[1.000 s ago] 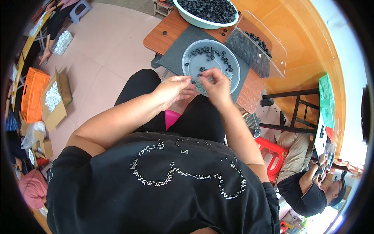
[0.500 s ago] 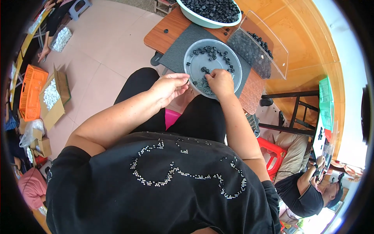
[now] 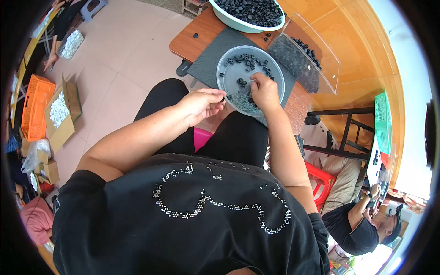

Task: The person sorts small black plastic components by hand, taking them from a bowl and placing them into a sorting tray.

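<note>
My left hand [image 3: 205, 106] is closed at the bowl's near-left rim, pinching a small round black part [image 3: 222, 99] between thumb and fingertips. Over the inside of the round clear plastic bowl [image 3: 219, 68], my right hand [image 3: 266, 93] pinches a thin pale piece [image 3: 251, 80] at its fingertips. Its exact kind is too small to tell. Beneath that hand, a tangle of thin greenish pieces [image 3: 240, 101] lies in the near part of the bowl. Loose black round parts [image 3: 247, 59] are scattered along the far and right sides, and a few [image 3: 241, 82] sit near the middle.
The bowl stands on a dark mat [image 3: 206, 66] on a wooden table [image 3: 183, 43]. Behind it is a pale basin [image 3: 224, 20] heaped with black parts; to the right, a clear bin [image 3: 293, 59] holds more. A person [image 3: 357, 224] sits at right, by a red stool [image 3: 321, 181].
My right hand has lifted slightly to the right from the bowl's middle, and a thin pale piece now shows at its fingertips. The left hand stays nearly still with its black part.
</note>
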`<state>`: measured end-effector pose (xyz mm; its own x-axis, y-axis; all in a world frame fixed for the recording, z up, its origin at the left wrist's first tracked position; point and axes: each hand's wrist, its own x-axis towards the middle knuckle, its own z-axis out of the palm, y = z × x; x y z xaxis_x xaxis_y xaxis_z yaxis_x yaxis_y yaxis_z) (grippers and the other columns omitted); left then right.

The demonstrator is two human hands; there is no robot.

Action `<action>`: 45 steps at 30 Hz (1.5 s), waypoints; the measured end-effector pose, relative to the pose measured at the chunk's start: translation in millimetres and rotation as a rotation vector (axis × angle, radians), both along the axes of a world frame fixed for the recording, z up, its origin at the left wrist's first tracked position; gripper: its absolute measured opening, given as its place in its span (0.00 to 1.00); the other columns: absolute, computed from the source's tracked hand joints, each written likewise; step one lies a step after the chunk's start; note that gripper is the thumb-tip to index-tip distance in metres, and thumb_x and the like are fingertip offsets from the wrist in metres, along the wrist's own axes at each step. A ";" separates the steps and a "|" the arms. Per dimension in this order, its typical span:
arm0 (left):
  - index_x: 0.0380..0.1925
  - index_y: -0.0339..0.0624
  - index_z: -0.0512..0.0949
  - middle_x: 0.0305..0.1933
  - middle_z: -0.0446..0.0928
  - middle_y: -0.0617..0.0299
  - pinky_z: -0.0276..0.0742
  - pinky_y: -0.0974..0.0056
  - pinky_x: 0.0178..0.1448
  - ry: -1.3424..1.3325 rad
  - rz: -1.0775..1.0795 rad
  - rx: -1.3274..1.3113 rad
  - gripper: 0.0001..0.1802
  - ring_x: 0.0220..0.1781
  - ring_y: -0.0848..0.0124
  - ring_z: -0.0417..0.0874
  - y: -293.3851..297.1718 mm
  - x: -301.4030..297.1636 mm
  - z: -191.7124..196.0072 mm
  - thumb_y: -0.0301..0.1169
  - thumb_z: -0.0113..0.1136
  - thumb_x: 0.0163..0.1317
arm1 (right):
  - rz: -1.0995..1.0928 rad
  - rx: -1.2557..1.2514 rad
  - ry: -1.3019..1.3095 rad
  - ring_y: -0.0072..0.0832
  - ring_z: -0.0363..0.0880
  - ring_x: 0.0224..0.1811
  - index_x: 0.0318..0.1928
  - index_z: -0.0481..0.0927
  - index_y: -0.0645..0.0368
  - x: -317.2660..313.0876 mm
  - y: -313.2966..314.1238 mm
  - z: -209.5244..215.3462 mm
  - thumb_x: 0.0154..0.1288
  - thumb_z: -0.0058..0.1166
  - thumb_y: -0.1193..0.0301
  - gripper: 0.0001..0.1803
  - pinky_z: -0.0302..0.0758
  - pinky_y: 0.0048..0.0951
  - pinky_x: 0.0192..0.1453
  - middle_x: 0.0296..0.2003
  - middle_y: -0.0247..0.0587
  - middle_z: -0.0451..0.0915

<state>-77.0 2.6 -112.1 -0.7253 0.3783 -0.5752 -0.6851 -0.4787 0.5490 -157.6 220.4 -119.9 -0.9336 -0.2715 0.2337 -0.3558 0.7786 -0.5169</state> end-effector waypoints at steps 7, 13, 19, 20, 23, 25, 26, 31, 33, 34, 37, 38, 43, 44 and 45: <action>0.47 0.38 0.74 0.38 0.76 0.63 0.73 0.74 0.42 0.009 -0.024 -0.011 0.13 0.38 0.76 0.77 -2.6 0.0 0.9 0.27 0.53 0.63 | 0.143 0.201 -0.028 0.44 0.78 0.42 0.39 0.81 0.58 2.6 -12.1 8.2 0.53 0.54 0.77 0.12 0.74 0.37 0.48 0.37 0.48 0.80; 0.45 0.36 0.74 0.37 0.76 0.62 0.75 0.73 0.43 0.009 0.019 -0.027 0.12 0.38 0.75 0.77 0.3 0.4 1.9 0.25 0.53 0.62 | 0.200 0.273 0.015 0.45 0.79 0.38 0.40 0.80 0.57 3.9 -17.7 7.5 0.52 0.53 0.75 0.12 0.76 0.40 0.42 0.35 0.49 0.79; 0.43 0.36 0.74 0.37 0.76 0.62 0.75 0.74 0.44 0.034 0.084 -0.020 0.10 0.38 0.75 0.77 2.2 1.4 1.5 0.25 0.54 0.62 | 0.100 0.125 0.015 0.40 0.79 0.32 0.39 0.79 0.58 9.2 -17.5 7.0 0.53 0.54 0.77 0.11 0.76 0.37 0.37 0.30 0.46 0.80; 0.42 0.37 0.74 0.37 0.76 0.62 0.75 0.74 0.44 0.040 0.101 -0.018 0.09 0.38 0.75 0.77 1.4 1.3 1.8 0.26 0.54 0.62 | 0.104 0.122 0.017 0.40 0.79 0.32 0.39 0.79 0.58 13.2 -19.3 10.7 0.53 0.54 0.77 0.11 0.76 0.37 0.37 0.30 0.46 0.80; 0.41 0.39 0.75 0.37 0.76 0.64 0.74 0.74 0.43 0.046 0.067 0.019 0.09 0.39 0.76 0.77 1.1 0.3 5.2 0.27 0.56 0.61 | 0.007 -0.274 -0.255 0.28 0.77 0.27 0.39 0.79 0.60 36.6 -26.5 32.7 0.54 0.56 0.78 0.10 0.73 0.27 0.32 0.26 0.41 0.79; 0.41 0.39 0.75 0.36 0.76 0.64 0.74 0.74 0.42 0.056 0.058 0.020 0.10 0.37 0.76 0.76 4.0 0.9 12.3 0.27 0.57 0.61 | 0.043 -0.627 -0.504 0.19 0.73 0.25 0.39 0.79 0.63 55.4 -29.3 44.4 0.54 0.57 0.79 0.10 0.70 0.21 0.30 0.25 0.38 0.78; 0.41 0.38 0.75 0.35 0.75 0.64 0.73 0.74 0.40 0.067 0.049 0.024 0.10 0.36 0.76 0.75 5.9 1.5 16.1 0.28 0.58 0.61 | 0.079 -0.595 -0.492 0.20 0.75 0.25 0.39 0.78 0.63 62.0 -28.7 43.4 0.54 0.56 0.79 0.10 0.71 0.21 0.30 0.26 0.39 0.78; 0.43 0.38 0.76 0.36 0.76 0.65 0.74 0.74 0.43 0.202 -0.032 0.008 0.10 0.36 0.78 0.76 14.4 11.4 32.3 0.28 0.56 0.61 | 0.197 -0.358 -0.293 0.15 0.73 0.26 0.42 0.77 0.63 86.4 -30.9 53.7 0.58 0.54 0.81 0.10 0.70 0.18 0.30 0.25 0.31 0.77; 0.44 0.39 0.76 0.38 0.77 0.65 0.74 0.74 0.45 0.226 -0.073 0.012 0.11 0.38 0.79 0.76 13.9 13.2 32.3 0.28 0.55 0.62 | 0.184 -0.323 -0.263 0.15 0.74 0.26 0.42 0.77 0.63 95.1 -36.1 63.1 0.57 0.53 0.82 0.10 0.71 0.18 0.30 0.25 0.34 0.77; 0.45 0.38 0.76 0.38 0.77 0.65 0.74 0.74 0.46 0.229 -0.086 0.000 0.11 0.38 0.78 0.76 12.9 13.2 28.8 0.28 0.55 0.63 | 0.169 -0.335 -0.300 0.17 0.74 0.26 0.42 0.77 0.63 96.6 -36.2 62.3 0.57 0.53 0.82 0.11 0.72 0.20 0.31 0.25 0.35 0.77; 0.44 0.36 0.75 0.37 0.76 0.63 0.74 0.73 0.44 0.208 -0.060 -0.018 0.11 0.36 0.77 0.75 13.6 16.0 25.8 0.26 0.53 0.63 | 0.148 -0.342 -0.286 0.19 0.75 0.26 0.43 0.77 0.64 100.9 -35.4 68.0 0.57 0.52 0.82 0.11 0.72 0.20 0.32 0.25 0.35 0.78; 0.43 0.34 0.75 0.35 0.75 0.62 0.75 0.72 0.42 0.179 -0.022 -0.022 0.10 0.34 0.77 0.74 14.1 17.4 26.5 0.25 0.52 0.63 | 0.150 -0.344 -0.282 0.19 0.75 0.26 0.43 0.77 0.64 101.0 -33.0 68.4 0.57 0.52 0.82 0.11 0.72 0.20 0.32 0.25 0.35 0.78; 0.41 0.38 0.75 0.36 0.76 0.64 0.74 0.73 0.44 0.214 -0.022 -0.050 0.08 0.37 0.77 0.75 14.5 22.5 32.1 0.28 0.51 0.65 | 0.152 -0.319 -0.266 0.28 0.79 0.29 0.42 0.75 0.64 99.2 -17.7 67.8 0.57 0.51 0.81 0.11 0.74 0.26 0.34 0.28 0.45 0.80; 0.39 0.38 0.75 0.36 0.75 0.64 0.74 0.74 0.43 0.215 -0.005 -0.059 0.07 0.37 0.77 0.75 15.4 23.2 34.5 0.29 0.51 0.65 | 0.152 -0.321 -0.264 0.28 0.79 0.29 0.42 0.75 0.64 99.4 -17.7 69.6 0.57 0.51 0.81 0.11 0.74 0.26 0.34 0.28 0.45 0.80; 0.39 0.38 0.75 0.36 0.75 0.64 0.74 0.74 0.43 0.216 -0.006 -0.060 0.07 0.37 0.77 0.75 15.9 23.8 36.0 0.29 0.51 0.65 | 0.093 -0.492 -0.398 0.25 0.78 0.29 0.40 0.75 0.64 99.5 -18.1 73.5 0.58 0.50 0.81 0.08 0.74 0.24 0.34 0.28 0.42 0.80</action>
